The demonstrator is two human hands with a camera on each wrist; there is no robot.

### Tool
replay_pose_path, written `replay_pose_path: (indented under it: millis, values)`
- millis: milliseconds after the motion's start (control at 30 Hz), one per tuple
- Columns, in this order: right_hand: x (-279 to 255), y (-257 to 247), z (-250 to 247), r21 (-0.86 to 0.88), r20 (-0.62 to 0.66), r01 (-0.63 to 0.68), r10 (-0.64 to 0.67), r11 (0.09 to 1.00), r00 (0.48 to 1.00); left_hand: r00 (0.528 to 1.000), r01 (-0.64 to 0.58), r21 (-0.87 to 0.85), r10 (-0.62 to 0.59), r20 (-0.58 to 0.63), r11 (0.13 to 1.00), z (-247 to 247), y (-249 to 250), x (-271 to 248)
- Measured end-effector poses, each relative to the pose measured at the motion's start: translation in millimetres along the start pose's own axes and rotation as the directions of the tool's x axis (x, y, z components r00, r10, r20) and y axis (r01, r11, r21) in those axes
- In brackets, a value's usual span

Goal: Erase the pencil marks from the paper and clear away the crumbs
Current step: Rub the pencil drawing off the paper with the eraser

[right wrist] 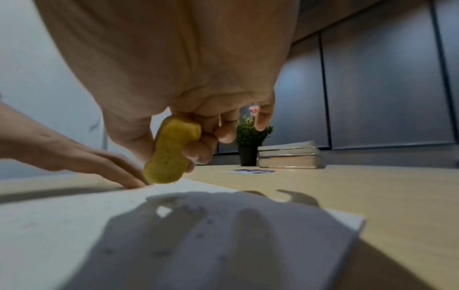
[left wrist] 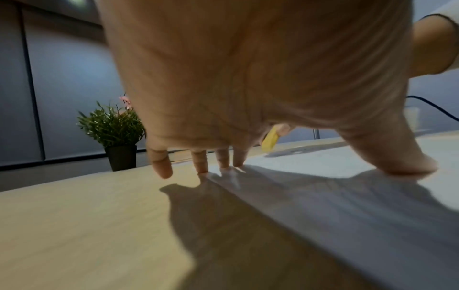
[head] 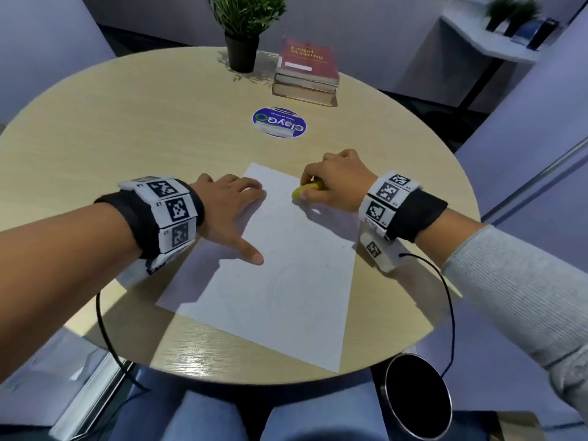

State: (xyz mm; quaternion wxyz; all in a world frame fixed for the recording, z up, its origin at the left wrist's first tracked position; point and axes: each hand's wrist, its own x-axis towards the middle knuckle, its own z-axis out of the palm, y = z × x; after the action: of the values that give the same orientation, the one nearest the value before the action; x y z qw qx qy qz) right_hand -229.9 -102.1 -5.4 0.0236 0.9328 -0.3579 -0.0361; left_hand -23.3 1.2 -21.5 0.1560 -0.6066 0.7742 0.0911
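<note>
Yellow eraser (head: 308,188), one, is being pinched by right hand (head: 337,179) over one paper (head: 280,275); left hand (head: 229,211) fingers (left wrist: 201,160) are pressing spread.

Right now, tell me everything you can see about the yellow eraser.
The eraser is a dull yellow, rounded oblong block, its surface slightly speckled and worn-looking. The right hand pinches its upper end between thumb and fingers, holding it tilted. Its lower end meets the far part of the paper, near the left hand, whose fingertips press the sheet's edge.
</note>
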Motion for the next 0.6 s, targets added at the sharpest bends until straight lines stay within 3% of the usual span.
replay_pose_path:
  millis: [67, 200, 367, 500, 600]
  values:
    - [-3, -4, 3, -0.035, 0.026, 0.002, -0.001, 0.999, 1.000, 1.000, 0.004, -0.004, -0.004, 0.012, 1.000, 3, -1, 0]
    - [-20, -25, 13, -0.120, 0.029, 0.243, -0.242, 0.962, 0.970, 0.998, 0.016, -0.019, -0.015, 0.054, 1.000, 1, 0, -1]
    - [-10, -13, 0, -0.125, 0.031, 0.078, -0.074, 0.989, 0.997, 0.996, 0.033, -0.019, -0.032, 0.079, 0.999, -1, 2, -2]
    - [-22, -35, 5, -0.174, 0.049, 0.269, -0.265, 0.947, 0.963, 0.994, 0.039, 0.003, -0.039, 0.100, 0.999, -4, 3, -1]
    - [-13, -21, -6, -0.143, 0.092, 0.161, -0.149, 0.977, 0.985, 0.994, 0.039, 0.004, -0.040, 0.104, 0.999, -5, 4, -2]
